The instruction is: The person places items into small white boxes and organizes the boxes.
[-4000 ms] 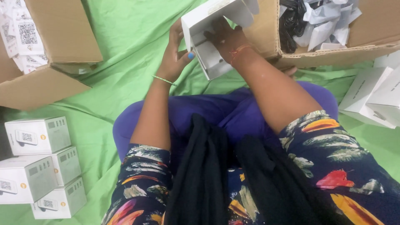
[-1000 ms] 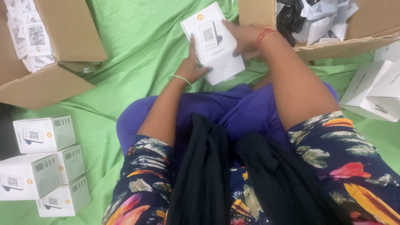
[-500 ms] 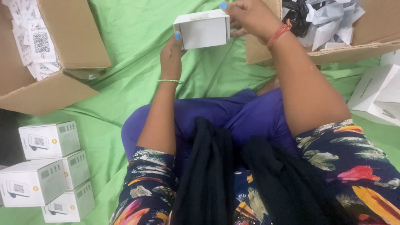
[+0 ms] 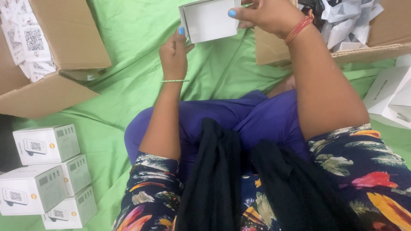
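I hold a small white carton (image 4: pixel 209 19) up near the top edge of the view, its plain face toward me. My left hand (image 4: pixel 173 53) grips its left side with the thumb on the corner. My right hand (image 4: pixel 265 15) clasps its right side from above, thumb across the front. Both thumbnails are painted blue. A thin bangle sits on my left wrist and red threads on my right. The carton's top is cut off by the frame.
An open cardboard box (image 4: pixel 51 60) with printed slips lies at the left. Another cardboard box (image 4: pixel 368 38) with crumpled white wrapping stands at top right. Three white cartons (image 4: pixel 47 171) are stacked at lower left; more white cartons (image 4: pixel 389 92) lie at right. A green sheet (image 4: pixel 128 98) covers the floor.
The carton has been turned and lifted from in front of me toward the top of the view. Both hands stayed on it, the right one shifting to its upper right side.
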